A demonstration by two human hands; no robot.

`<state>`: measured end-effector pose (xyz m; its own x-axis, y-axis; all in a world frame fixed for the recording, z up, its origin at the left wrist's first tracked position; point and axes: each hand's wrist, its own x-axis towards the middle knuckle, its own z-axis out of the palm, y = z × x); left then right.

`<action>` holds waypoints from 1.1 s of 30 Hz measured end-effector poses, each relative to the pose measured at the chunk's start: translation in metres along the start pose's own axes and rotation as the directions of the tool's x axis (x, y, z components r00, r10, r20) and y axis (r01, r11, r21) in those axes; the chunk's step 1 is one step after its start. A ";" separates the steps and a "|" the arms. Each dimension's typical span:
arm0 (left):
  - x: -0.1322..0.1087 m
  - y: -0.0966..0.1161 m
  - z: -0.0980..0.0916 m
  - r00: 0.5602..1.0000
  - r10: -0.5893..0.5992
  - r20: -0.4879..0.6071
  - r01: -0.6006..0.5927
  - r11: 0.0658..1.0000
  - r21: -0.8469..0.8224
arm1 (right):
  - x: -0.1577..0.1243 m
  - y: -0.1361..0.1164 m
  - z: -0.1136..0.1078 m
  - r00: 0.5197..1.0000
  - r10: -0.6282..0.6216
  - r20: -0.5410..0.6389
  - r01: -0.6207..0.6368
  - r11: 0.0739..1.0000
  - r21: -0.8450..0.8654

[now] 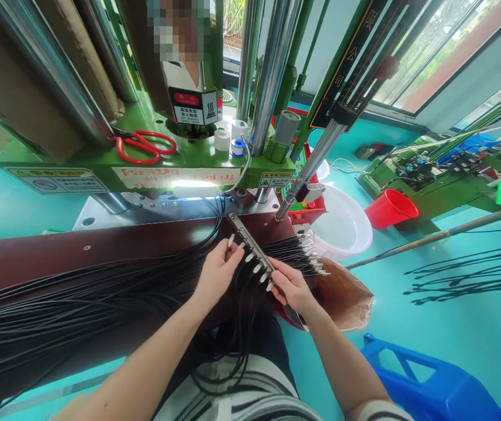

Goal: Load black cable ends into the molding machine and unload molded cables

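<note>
My right hand (292,283) grips the lower end of a narrow metal bar (250,242), which slants up and away to the left. Several silver cable connectors (257,268) sit in a row along the bar's near edge, their black cables hanging down towards my lap. Just left of the bar, my left hand (220,269) is closed in a pinch on a cable connector (231,240), its silver tip showing above the fingers. Whether that connector touches the bar I cannot tell. A large bundle of black cables (101,292) lies across the brown bench to the left of my hands.
A green press (154,164) with steel columns stands ahead, red-handled scissors (145,146) and white tape rolls (221,139) on its deck. More connector-ended cables (307,257) lie at right. Beyond are a white tub (342,225), a red bucket (391,209) and a blue stool (434,380).
</note>
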<state>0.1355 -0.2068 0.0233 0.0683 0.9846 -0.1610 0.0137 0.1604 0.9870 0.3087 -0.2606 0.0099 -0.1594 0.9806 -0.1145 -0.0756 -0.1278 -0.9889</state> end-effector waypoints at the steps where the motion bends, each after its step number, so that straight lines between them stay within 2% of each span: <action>1: 0.000 -0.001 -0.001 1.000 0.004 0.010 -0.004 1.000 -0.008 | 0.000 -0.001 0.000 1.000 0.007 -0.001 -0.007 1.000 -0.005; 13: 0.003 -0.002 -0.006 0.995 -0.078 0.056 0.082 0.994 -0.076 | 0.001 -0.003 0.000 0.999 0.016 0.029 -0.013 0.996 -0.091; 15: 0.004 -0.003 -0.007 0.997 -0.061 0.057 0.064 0.996 -0.056 | 0.001 -0.004 0.000 0.999 0.016 0.039 -0.011 0.992 -0.129; 19: 0.006 -0.001 -0.009 0.997 0.042 0.067 -0.046 0.997 0.068 | 0.001 -0.003 0.003 0.999 -0.001 0.039 0.008 0.983 -0.184; 23: 0.009 0.004 -0.010 0.989 0.100 0.107 -0.109 0.991 0.080 | 0.000 -0.002 0.003 1.000 0.018 -0.014 -0.019 0.992 -0.123; 28: 0.011 0.004 -0.014 0.997 0.015 0.077 -0.014 1.000 -0.005 | 0.001 -0.002 0.000 0.998 0.056 0.000 -0.056 0.997 -0.062; 31: 0.012 0.003 -0.019 0.998 0.036 0.052 -0.038 0.999 0.024 | 0.001 -0.003 -0.001 0.998 0.056 0.003 -0.056 0.997 -0.052; 33: 0.011 0.005 -0.023 0.996 0.045 0.077 -0.043 0.999 -0.020 | 0.001 -0.004 -0.002 0.998 0.062 -0.014 -0.062 0.997 -0.052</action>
<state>0.1131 -0.1934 0.0269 0.1459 0.9824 -0.1163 -0.0093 0.1189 0.9929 0.3104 -0.2584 0.0133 -0.1500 0.9728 -0.1767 -0.0146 -0.1808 -0.9834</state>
